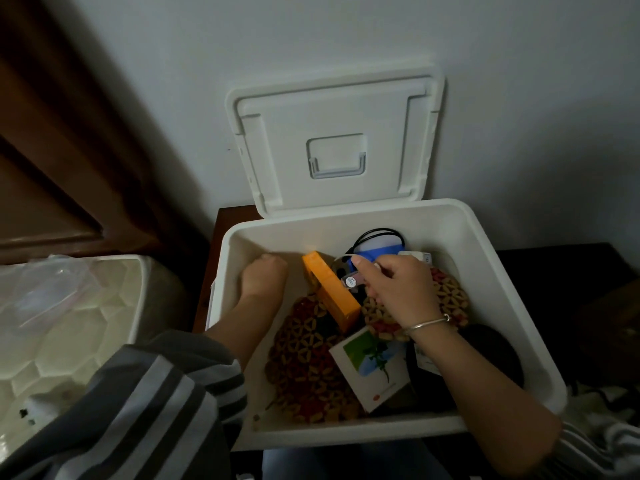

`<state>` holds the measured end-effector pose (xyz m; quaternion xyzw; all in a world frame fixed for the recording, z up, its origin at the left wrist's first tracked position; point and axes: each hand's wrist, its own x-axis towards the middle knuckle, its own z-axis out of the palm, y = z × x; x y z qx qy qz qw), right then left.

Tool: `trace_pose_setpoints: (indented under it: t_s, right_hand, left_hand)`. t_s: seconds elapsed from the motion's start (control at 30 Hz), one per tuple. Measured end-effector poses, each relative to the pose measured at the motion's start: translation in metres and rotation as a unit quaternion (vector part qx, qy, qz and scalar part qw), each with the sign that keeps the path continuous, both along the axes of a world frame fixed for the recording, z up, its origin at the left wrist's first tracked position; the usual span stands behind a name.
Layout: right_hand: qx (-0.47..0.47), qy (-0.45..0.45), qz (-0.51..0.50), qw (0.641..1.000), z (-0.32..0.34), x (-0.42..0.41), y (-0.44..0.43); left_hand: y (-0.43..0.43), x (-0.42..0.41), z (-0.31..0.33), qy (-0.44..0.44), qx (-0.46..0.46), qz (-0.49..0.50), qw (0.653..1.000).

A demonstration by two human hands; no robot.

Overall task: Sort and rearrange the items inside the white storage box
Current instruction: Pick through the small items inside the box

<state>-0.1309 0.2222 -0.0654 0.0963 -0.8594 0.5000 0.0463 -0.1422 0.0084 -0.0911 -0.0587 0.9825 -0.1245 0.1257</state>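
Beside the orange box (330, 289) in the white storage box (346, 216), a vial (350, 280) was pinched by the right hand (398, 289), while the curled left hand's (265, 275) hold could not be told; if loosened, the vial could be lost among clutter.

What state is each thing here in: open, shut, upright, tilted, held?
White plastic storage box: open, items inside.
White lid: raised, upright against the wall.
Orange rectangular carton: tilted among the items.
Left hand: fingers curled inside the box; any hold hidden.
Right hand: pinches a small white-labelled cylinder.
White picture-printed carton: closed, tilted.
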Motion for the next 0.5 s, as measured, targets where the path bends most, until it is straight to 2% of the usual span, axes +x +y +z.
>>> trace_pose_setpoints:
  t_s: [0.1, 0.2, 0.27, 0.3, 0.37, 0.43, 0.5]
  right_hand:
    - [0.009, 0.011, 0.003, 1.0, -0.002, 0.0, 0.0]
    - [0.018, 0.0, 0.009, 1.0, -0.002, 0.002, -0.004]
    - [0.028, -0.014, 0.016, 0.999, 0.002, 0.004, -0.008]
    - [0.029, -0.02, 0.022, 0.999, 0.007, 0.005, -0.012]
    - [0.035, -0.025, 0.043, 0.998, 0.017, 0.005, -0.023]
    - [0.04, -0.021, 0.068, 0.997, 0.027, 0.0, -0.042]
    - [0.063, -0.01, 0.085, 0.994, 0.032, -0.009, -0.066]
  left_hand:
    - [0.0, 0.011, 0.027, 0.081, -0.01, -0.081, 0.993]
    - [-0.018, 0.035, 0.048, 0.204, 0.054, -0.154, 0.965]
    - [-0.033, 0.057, 0.051, 0.277, 0.158, -0.089, 0.944]
    - [-0.039, 0.068, 0.051, 0.283, 0.228, -0.032, 0.931]
    - [-0.045, 0.085, 0.045, 0.239, 0.37, 0.062, 0.896]
    - [-0.045, 0.093, 0.039, 0.207, 0.445, 0.085, 0.867]
    - [-0.042, 0.097, 0.037, 0.232, 0.505, 0.116, 0.823]
